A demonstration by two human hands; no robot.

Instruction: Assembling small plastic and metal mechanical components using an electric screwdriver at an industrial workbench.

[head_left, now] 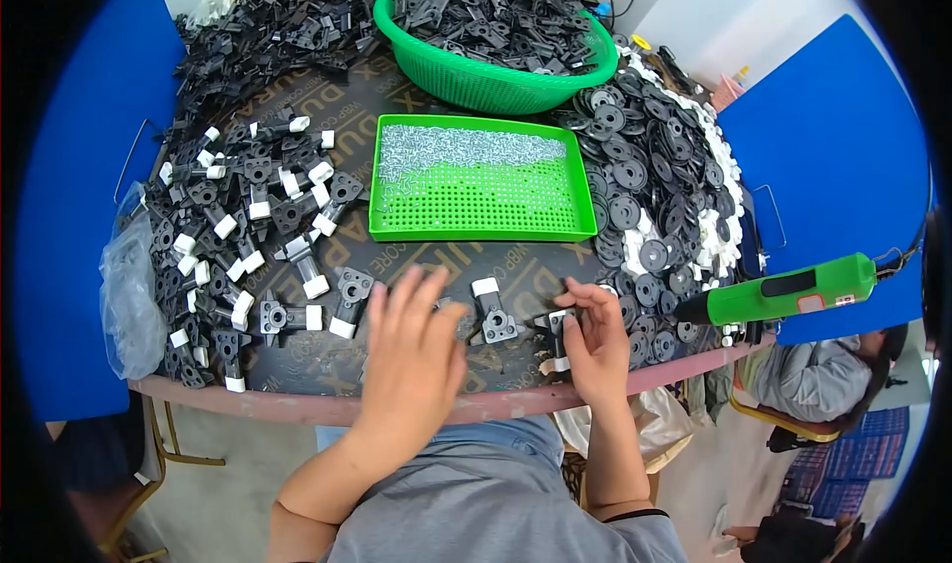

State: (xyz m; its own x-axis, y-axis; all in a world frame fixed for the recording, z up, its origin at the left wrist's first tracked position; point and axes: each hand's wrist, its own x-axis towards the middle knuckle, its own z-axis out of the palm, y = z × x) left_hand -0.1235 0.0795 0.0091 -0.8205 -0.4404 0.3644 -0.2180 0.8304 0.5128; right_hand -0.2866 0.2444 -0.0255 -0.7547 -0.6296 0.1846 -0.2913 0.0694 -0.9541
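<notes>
My left hand [412,355] is palm down above the near part of the table, its fingers stretched out; whatever lies beneath it is mostly hidden. Just left of its fingertips is a black plastic bracket with a white end cap [351,300]. Another capped bracket [495,312] lies between my two hands. At the near edge, my right hand [600,350] has its thumb and curled fingers closed on the side of a black bracket with white ends [556,340], which stays low over the tabletop.
Many capped brackets [260,206] spread at left. A green tray [483,234] of small silver screws stands mid-table, with a green basket [486,82] of black parts behind. Black discs [625,171] and white pieces pile at right, near a green power screwdriver [793,290].
</notes>
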